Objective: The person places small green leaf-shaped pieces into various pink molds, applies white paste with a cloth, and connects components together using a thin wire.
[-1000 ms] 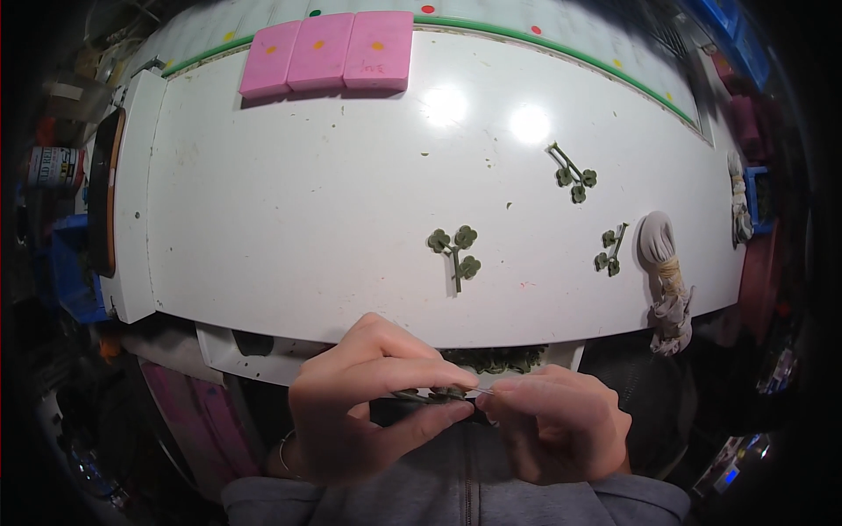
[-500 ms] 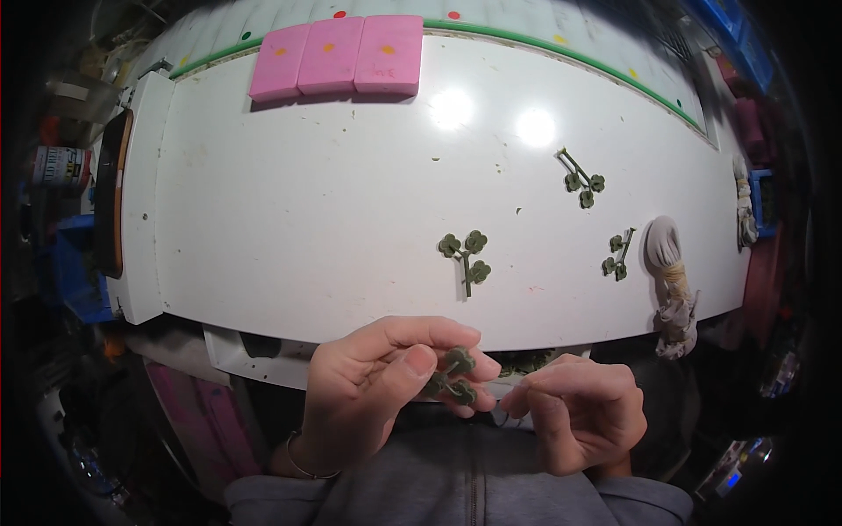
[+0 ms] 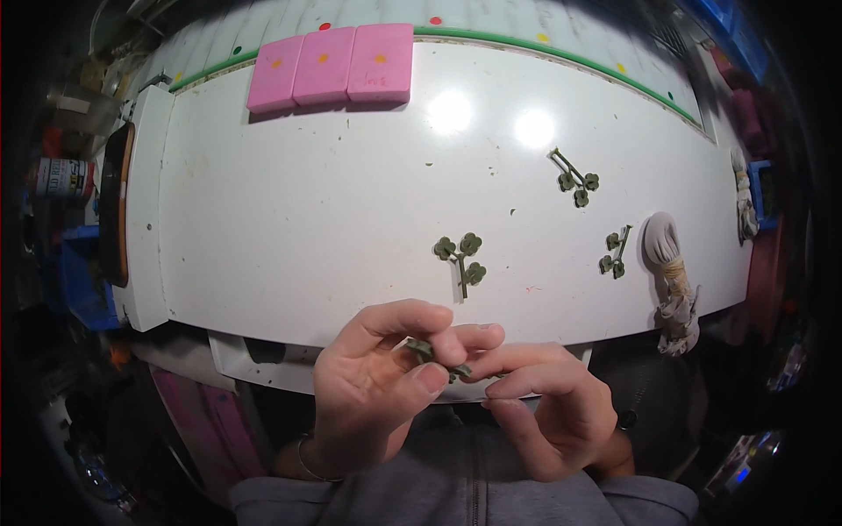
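Observation:
My left hand [image 3: 373, 386] is closed around a dark green leaf sprig [image 3: 420, 350] with rounded, clover-like lobes, pinched between thumb and fingers above the table's near edge. Fingers cover much of it. Beside it, my right hand [image 3: 561, 408] has its fingertips against the sprig's side, thumb and fingers drawn together. Whatever lies between them is hidden. Three similar sprigs lie on the white table: one [image 3: 462, 259] just beyond my hands, another [image 3: 574, 178] farther right, and a smaller-looking one [image 3: 617, 253] near the right edge.
Three pink blocks [image 3: 324, 70] stand side by side at the back left. A tied cloth bundle [image 3: 671, 276] lies at the right edge. On the left ledge rests a dark, flat phone-like object [image 3: 115, 206]. Below the near edge, a white drawer [image 3: 232, 358] stands partly pulled out.
My right hand has moved left and up, meeting the sprig in my left hand. My left fingers have curled over the sprig, hiding more of it. The view has shifted slightly.

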A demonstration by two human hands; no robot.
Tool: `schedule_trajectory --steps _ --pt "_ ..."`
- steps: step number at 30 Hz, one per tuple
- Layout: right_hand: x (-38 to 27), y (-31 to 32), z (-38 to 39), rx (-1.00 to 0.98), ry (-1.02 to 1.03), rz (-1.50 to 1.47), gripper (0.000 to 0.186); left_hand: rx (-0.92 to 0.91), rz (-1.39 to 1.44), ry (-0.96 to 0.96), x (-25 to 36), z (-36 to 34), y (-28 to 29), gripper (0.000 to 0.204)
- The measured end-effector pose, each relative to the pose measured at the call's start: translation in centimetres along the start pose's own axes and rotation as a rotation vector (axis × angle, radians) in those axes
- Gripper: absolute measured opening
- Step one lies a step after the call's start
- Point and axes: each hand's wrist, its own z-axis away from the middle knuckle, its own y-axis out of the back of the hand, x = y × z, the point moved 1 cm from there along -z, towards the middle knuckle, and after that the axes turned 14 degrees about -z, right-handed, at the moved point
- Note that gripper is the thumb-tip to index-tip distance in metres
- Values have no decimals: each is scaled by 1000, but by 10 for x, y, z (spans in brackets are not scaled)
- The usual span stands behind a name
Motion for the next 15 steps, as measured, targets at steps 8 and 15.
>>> schedule_trajectory --steps 8,15 --pt "2 0 -1 -35 9 -15 12 -90 233 -73 -14 -4 4 32" --pt "-4 -4 -2 48 5 -43 12 -72 -76 -172 -13 -6 -3 25"
